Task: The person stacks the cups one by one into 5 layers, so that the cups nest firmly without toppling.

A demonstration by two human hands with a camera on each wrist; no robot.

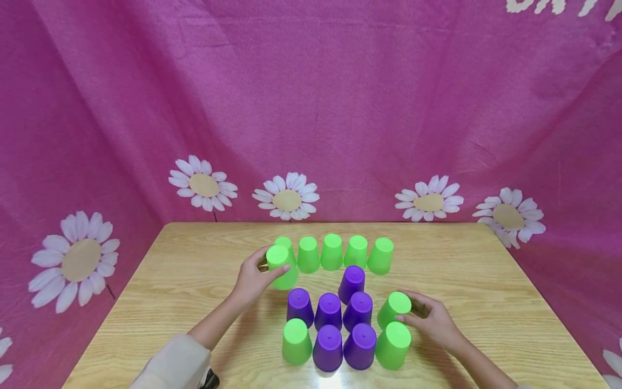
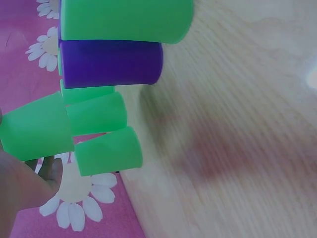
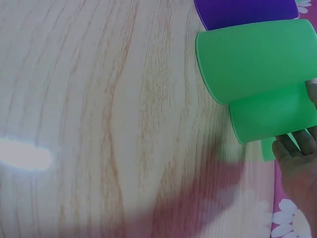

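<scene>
My left hand [image 1: 252,278] grips an upside-down green cup [image 1: 282,270] between thumb and fingers, in front of the leftmost cup of the back row. In the left wrist view this green cup [image 2: 37,126] appears raised off the table. My right hand [image 1: 434,324] holds another upside-down green cup [image 1: 392,309], thumb on its near side, at the right end of the middle row. Beside it stand several purple cups [image 1: 358,310]. In front are two purple cups [image 1: 328,348] between a green cup [image 1: 297,343] and another green cup [image 1: 393,348].
Several green cups [image 1: 332,253] stand upside down in a row farther back. One purple cup [image 1: 352,283] stands between that row and the middle one. Behind the wooden table [image 1: 194,270] hangs a pink cloth [image 1: 316,108] with white daisies.
</scene>
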